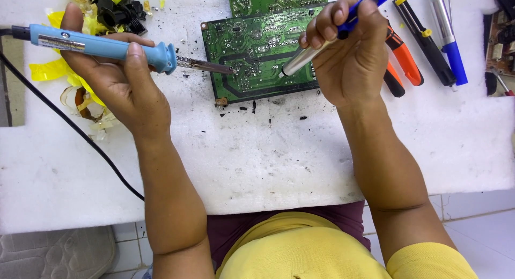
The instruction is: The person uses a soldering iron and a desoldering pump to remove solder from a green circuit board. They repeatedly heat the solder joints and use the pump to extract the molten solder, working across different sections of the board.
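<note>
Left hand (115, 78) clamping the blue iron (102, 45) by its handle, tip touching the green board (257, 56); right hand (348, 53) gripping the pump (316, 48), nozzle resting on the board; board lying flat on white foam (268, 150), likely stiff, light, fragile, best held by edges; iron's metal end likely hot; screwdrivers (424, 37) lying right; yellow scraps (80, 70) lying left.

You are at an electronics repair bench. A green circuit board (263, 56) lies on a white foam-covered worktop (268, 155). To its right lie screwdrivers (424, 40) and a desoldering pump (448, 37); to its left, a heap of yellow tape scraps and black parts (110, 13). Below the worktop, a tiled floor (472, 220) shows.
</note>
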